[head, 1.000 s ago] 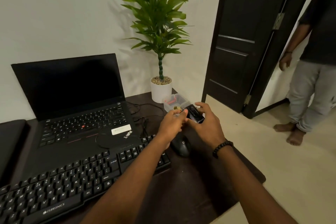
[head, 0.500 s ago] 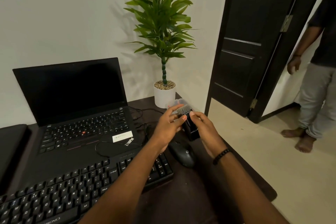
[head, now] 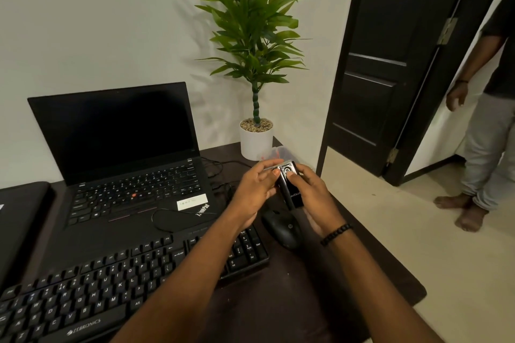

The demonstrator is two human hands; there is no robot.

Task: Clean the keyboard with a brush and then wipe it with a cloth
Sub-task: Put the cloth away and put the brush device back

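A small black brush tool is held upright above the desk, just over the mouse. My right hand grips its black body, with the thumb lying on its upper face. My left hand pinches the thin grey part at the tool's top end between fingers and thumb. The black Zebronics keyboard lies on the desk at the lower left, partly under my left forearm. I see no cloth.
An open black laptop stands behind the keyboard. A black mouse sits under my hands. A white plant pot and a clear plastic box are at the desk's back corner. A person stands in the doorway on the right.
The tool has been taken from the plastic box and turned upright in both hands. My right thumb now lies on its face and my left fingers pinch its top end.
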